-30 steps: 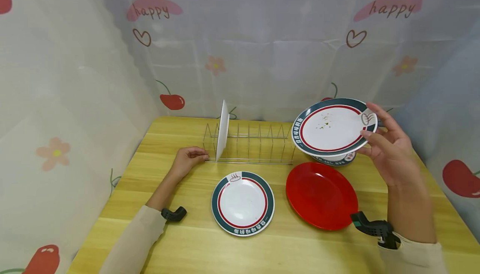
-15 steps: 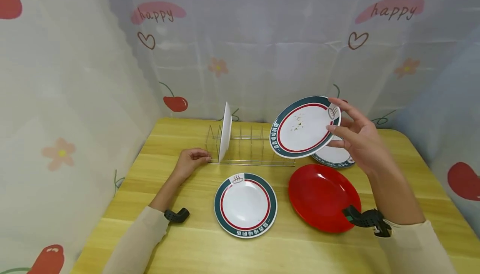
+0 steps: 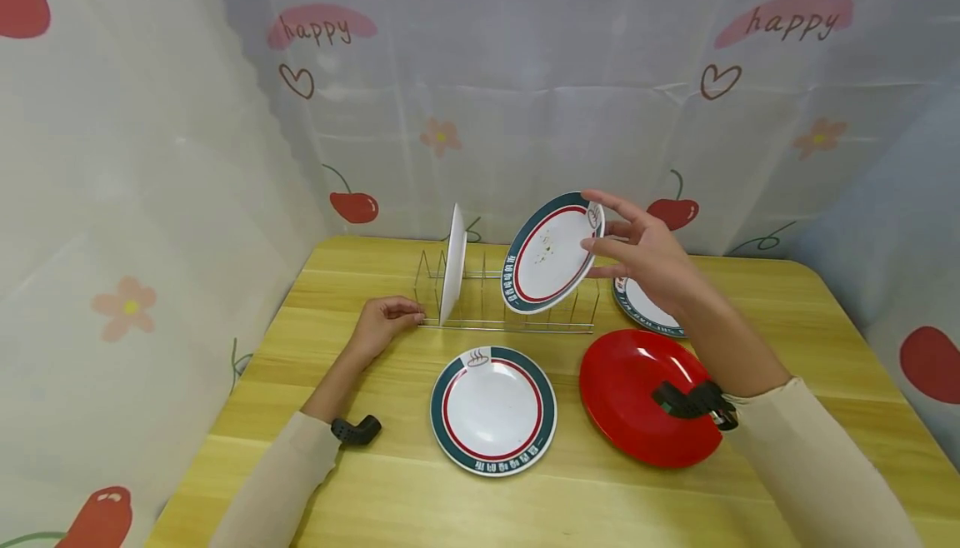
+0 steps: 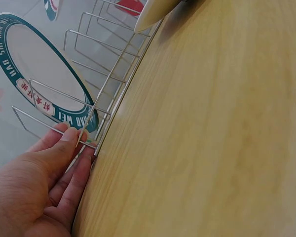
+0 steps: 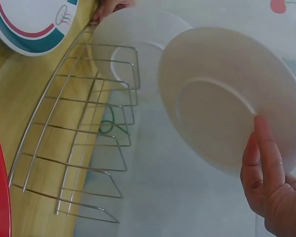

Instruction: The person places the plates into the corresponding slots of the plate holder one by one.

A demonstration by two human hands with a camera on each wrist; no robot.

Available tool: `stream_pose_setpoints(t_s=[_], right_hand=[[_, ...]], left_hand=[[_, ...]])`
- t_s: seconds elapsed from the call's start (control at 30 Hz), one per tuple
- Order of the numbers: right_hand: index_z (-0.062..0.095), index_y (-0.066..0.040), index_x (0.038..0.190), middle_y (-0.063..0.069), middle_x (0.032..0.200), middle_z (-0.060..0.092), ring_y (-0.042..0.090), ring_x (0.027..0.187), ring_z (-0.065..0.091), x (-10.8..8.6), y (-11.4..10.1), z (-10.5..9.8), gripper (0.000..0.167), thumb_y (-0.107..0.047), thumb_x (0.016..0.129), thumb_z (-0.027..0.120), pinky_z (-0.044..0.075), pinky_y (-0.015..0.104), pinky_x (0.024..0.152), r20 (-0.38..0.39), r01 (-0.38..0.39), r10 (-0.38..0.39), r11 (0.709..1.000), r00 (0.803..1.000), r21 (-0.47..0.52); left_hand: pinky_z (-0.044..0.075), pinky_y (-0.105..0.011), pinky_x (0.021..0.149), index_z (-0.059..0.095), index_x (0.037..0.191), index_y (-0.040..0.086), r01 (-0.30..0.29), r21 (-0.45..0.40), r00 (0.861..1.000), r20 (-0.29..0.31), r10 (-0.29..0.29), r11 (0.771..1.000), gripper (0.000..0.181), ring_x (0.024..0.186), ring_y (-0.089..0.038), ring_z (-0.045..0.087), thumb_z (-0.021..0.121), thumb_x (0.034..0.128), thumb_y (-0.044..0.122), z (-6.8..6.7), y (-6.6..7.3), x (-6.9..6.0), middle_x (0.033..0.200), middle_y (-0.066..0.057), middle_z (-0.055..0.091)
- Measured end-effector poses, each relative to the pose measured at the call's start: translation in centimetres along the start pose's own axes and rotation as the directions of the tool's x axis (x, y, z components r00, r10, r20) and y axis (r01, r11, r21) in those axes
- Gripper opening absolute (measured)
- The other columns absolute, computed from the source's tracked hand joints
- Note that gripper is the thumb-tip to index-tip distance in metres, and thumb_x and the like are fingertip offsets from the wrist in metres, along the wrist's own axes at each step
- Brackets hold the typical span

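In the head view my right hand (image 3: 648, 256) pinches the right edge of a tilted white plate (image 3: 551, 255) with a green rim and brown specks, above the wire rack (image 3: 525, 325). The right wrist view shows this plate's pale underside (image 5: 217, 98), fingers of my right hand (image 5: 276, 182) against it. One plate (image 3: 453, 265) stands upright in the rack's left part. My left hand (image 3: 384, 323) grips the rack's left end; in the left wrist view, thumb and fingers of that hand (image 4: 44, 182) pinch its wire beside the upright plate (image 4: 44, 69).
A green-rimmed plate (image 3: 493, 411) lies flat on the wooden table (image 3: 600, 506) in front of the rack. To its right lies a red plate (image 3: 637, 398), partly under my right wrist. Another green-rimmed plate (image 3: 645, 311) lies behind the red one. A patterned curtain hangs behind the table.
My right hand has carried the held plate leftward from the right side to over the rack, and the plate has tilted more steeply. My left hand keeps its grip on the rack's end.
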State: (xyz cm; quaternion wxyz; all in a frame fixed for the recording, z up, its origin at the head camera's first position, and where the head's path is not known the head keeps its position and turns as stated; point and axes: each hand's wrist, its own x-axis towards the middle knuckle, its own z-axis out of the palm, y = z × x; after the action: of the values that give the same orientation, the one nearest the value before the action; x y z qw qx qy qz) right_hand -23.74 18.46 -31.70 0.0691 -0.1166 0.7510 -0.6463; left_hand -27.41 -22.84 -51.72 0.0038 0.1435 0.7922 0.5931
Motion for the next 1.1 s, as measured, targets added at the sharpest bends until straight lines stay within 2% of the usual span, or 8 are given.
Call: stream_pose_setpoints(t_s=[0.17,0.27,0.63,0.87,1.1], right_hand=[[0.043,-0.028,0.154,0.019,0.128,0.053,0.033,0.112,0.058,1.9,0.0,1.5,0.066,-0.014,0.096,0.071,0.060,0.048,0.083,0.044,-0.016,0.018,0.999,0.999,-0.048],[0.043,-0.027,0.155,0.020,0.125,0.054,0.035,0.110,0.059,2.9,0.0,2.3,0.067,-0.013,0.096,0.071,0.058,0.052,0.083,0.070,-0.019,0.023,0.998,0.997,-0.056],[0.043,-0.025,0.154,0.024,0.124,0.053,0.037,0.109,0.061,5.1,-0.1,4.6,0.067,-0.010,0.095,0.071,0.062,0.046,0.077,0.148,-0.014,0.015,1.000,0.989,-0.006],[0.044,-0.027,0.154,0.023,0.123,0.053,0.039,0.109,0.062,6.4,0.3,6.2,0.069,-0.009,0.093,0.073,0.062,0.048,0.077,0.168,-0.036,0.039,0.999,0.985,-0.026],[0.043,-0.023,0.155,0.025,0.117,0.052,0.039,0.100,0.067,7.2,1.0,7.4,0.071,-0.008,0.093,0.074,0.062,0.047,0.077,0.195,-0.004,0.013,0.999,0.981,-0.047]], left_hand=[[0.061,-0.030,0.079,0.076,0.103,-0.006,-0.007,0.000,1.000,-0.013,0.007,1.000,0.014,0.093,-0.029,0.074,0.075,0.0908,0.000,-0.2,-1.6,0.6,0.103,-0.021,0.075],[0.060,-0.027,0.078,0.077,0.102,-0.004,-0.025,-0.010,0.999,-0.026,0.025,1.000,0.014,0.092,-0.026,0.074,0.077,0.0899,0.004,-0.3,-1.7,0.6,0.103,-0.020,0.075],[0.059,-0.023,0.076,0.077,0.100,-0.003,-0.026,-0.024,0.999,-0.027,0.025,0.999,0.015,0.087,-0.016,0.073,0.079,0.0883,0.007,-0.1,-1.7,0.4,0.101,-0.020,0.075],[0.059,-0.023,0.077,0.077,0.103,-0.004,-0.001,-0.018,1.000,-0.021,0.001,1.000,0.017,0.090,-0.020,0.074,0.078,0.0891,0.006,-0.3,-1.7,0.4,0.104,-0.021,0.074],[0.060,-0.028,0.080,0.075,0.105,-0.006,0.003,-0.018,1.000,-0.011,-0.003,1.000,0.017,0.094,-0.027,0.073,0.075,0.0910,0.003,-0.3,-1.7,0.5,0.107,-0.022,0.074]])
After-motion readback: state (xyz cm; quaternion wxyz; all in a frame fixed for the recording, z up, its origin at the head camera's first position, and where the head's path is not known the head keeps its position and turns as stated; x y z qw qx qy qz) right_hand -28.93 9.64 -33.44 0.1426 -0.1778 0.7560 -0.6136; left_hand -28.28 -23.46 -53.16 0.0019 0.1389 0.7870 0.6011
